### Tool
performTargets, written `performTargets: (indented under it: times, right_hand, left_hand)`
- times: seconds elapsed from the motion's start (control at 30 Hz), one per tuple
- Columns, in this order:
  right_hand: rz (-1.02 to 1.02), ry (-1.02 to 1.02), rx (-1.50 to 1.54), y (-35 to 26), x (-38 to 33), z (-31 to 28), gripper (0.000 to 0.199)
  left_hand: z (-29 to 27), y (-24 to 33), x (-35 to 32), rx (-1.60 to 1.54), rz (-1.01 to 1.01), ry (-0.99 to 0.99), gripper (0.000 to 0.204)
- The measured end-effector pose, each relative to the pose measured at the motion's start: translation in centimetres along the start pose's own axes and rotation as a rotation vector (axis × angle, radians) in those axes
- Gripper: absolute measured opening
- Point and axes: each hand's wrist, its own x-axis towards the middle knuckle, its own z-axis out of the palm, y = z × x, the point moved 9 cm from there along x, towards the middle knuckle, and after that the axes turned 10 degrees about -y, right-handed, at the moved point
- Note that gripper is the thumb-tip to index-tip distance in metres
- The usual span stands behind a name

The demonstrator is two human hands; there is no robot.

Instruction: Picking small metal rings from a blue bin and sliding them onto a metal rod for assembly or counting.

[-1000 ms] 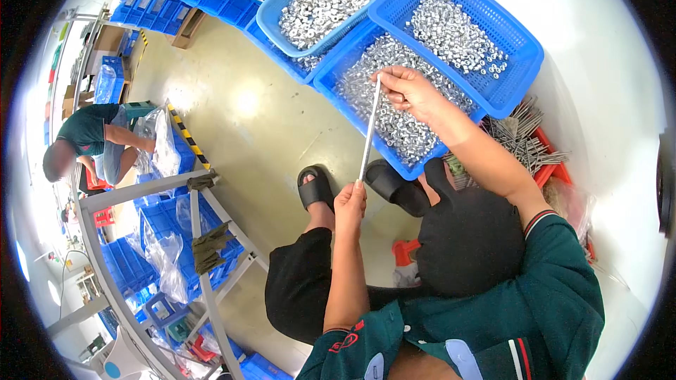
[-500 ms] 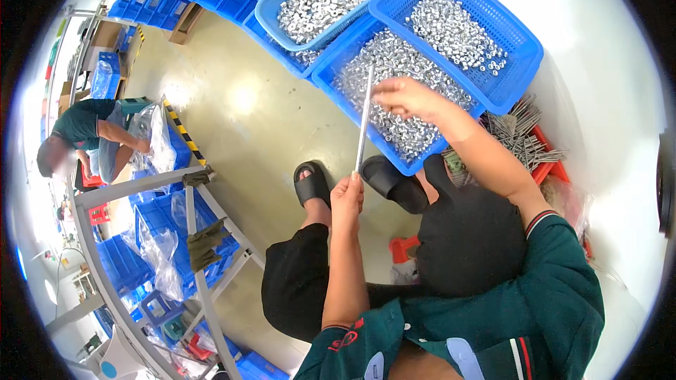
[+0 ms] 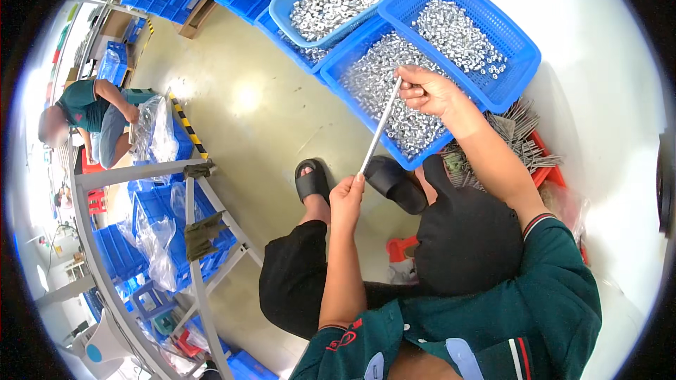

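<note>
A thin silver metal rod (image 3: 380, 129) slants between my two hands. My left hand (image 3: 346, 199) is closed round its lower end, thumb on top. With my right hand (image 3: 427, 91) I pinch the rod's upper end; whether a small part is also between those fingers cannot be made out. The right hand is above a blue plastic basket (image 3: 411, 167) filled with small silver nut-like metal pieces (image 3: 380, 63). Against it on the right, a second blue basket (image 3: 520, 49) holds more small metal pieces (image 3: 458, 35).
A light blue basket (image 3: 277, 20) of metal pieces stands farther left. Loose metal rods (image 3: 521, 134) lie in a red crate (image 3: 554, 172) by my right knee. On the left are a metal frame (image 3: 141, 174), blue crates (image 3: 120, 250) and a seated person (image 3: 98, 116).
My right hand has moved slightly right and now grips the rod's upper end, where before it was beside the rod. The rod leans further right. The other person's arm has lifted.
</note>
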Motion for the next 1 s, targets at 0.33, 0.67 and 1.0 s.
performTargets:
  times: [0.33, 0.67, 1.0]
  right_hand:
    - [0.145, 0.113, -0.622, 1.6, -0.9, 3.3, 0.016]
    - [-0.045, 0.314, 0.269, 2.0, -1.1, -1.6, 0.014]
    - [-0.067, 0.3, 0.121, 1.6, -0.3, -3.5, 0.015]
  left_hand:
    - [1.0, 1.3, 0.0, -0.066, 0.041, -0.099, 0.033]
    - [1.3, 0.0, -0.3, -0.229, -0.086, -0.025, 0.034]
    - [1.5, -0.4, 0.0, -0.278, -0.133, -0.02, 0.034]
